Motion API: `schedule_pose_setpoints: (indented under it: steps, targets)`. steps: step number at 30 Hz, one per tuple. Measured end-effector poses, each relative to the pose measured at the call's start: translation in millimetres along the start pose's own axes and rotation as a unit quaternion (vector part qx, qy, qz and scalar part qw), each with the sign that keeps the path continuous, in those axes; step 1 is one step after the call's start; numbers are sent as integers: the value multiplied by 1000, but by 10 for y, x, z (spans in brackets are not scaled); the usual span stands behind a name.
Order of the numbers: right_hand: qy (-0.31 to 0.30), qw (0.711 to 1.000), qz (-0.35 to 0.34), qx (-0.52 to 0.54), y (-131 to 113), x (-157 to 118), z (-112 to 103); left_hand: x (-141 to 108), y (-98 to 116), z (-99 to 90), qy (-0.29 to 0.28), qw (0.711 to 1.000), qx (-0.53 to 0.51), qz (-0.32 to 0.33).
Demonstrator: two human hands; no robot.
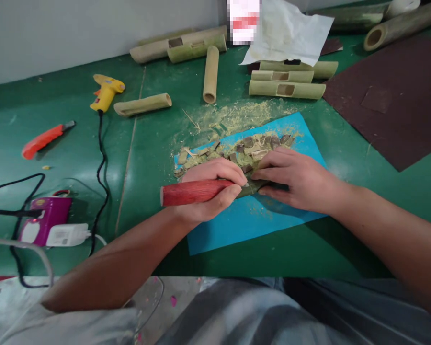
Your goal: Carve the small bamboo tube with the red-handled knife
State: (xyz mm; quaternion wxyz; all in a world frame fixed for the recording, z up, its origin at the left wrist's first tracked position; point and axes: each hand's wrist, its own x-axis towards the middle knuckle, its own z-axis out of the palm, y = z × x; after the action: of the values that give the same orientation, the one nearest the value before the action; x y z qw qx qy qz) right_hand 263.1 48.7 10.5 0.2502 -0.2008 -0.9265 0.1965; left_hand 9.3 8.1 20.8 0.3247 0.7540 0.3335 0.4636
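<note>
Red tool handle [197, 192] we are clasping in our left hand [211, 168], dark-green bamboo piece [250, 189] we are pinching with our right hand [296, 181] over the blue sheet [219, 230], bamboo chips [252, 150] lying just beyond, yellow glue gun [107, 94] resting off to the left

- A red-handled tool [197, 192], its thick grip streaked, is held nearly level, blunt end pointing left, its working end hidden from view.
- A dark green bamboo piece [250, 189], partly covered, sits at the tool's right end, slanting slightly.
</note>
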Motion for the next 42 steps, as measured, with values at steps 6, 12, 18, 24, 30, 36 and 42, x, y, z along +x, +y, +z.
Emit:
schedule_pose_setpoints:
  steps: [6,12,18,24,30,36,42]
  targets:
    - [1,1000,5,-4,6,-1,14,2,0,26,13,1000,14,-3]
    - [3,1000,5,2,7,0,23,23,31,47,14,999,37,-28]
    - [3,1000,8,2,4,-8,27,30,43,42,39,999,21,-26]
    - [-2,1000,9,-3,0,-4,18,-20,11,43,88,996,17,-16]
    - [10,1000,-3,-1,-10,5,7,-64,-20,36,84,996,19,12]
    - [4,1000,0,4,-6,9,6,-71,-61,51,100,995,-6,10]
    - [1,1000,6,1,-9,13,9,-82,-105,78,128,992,-14,-7]
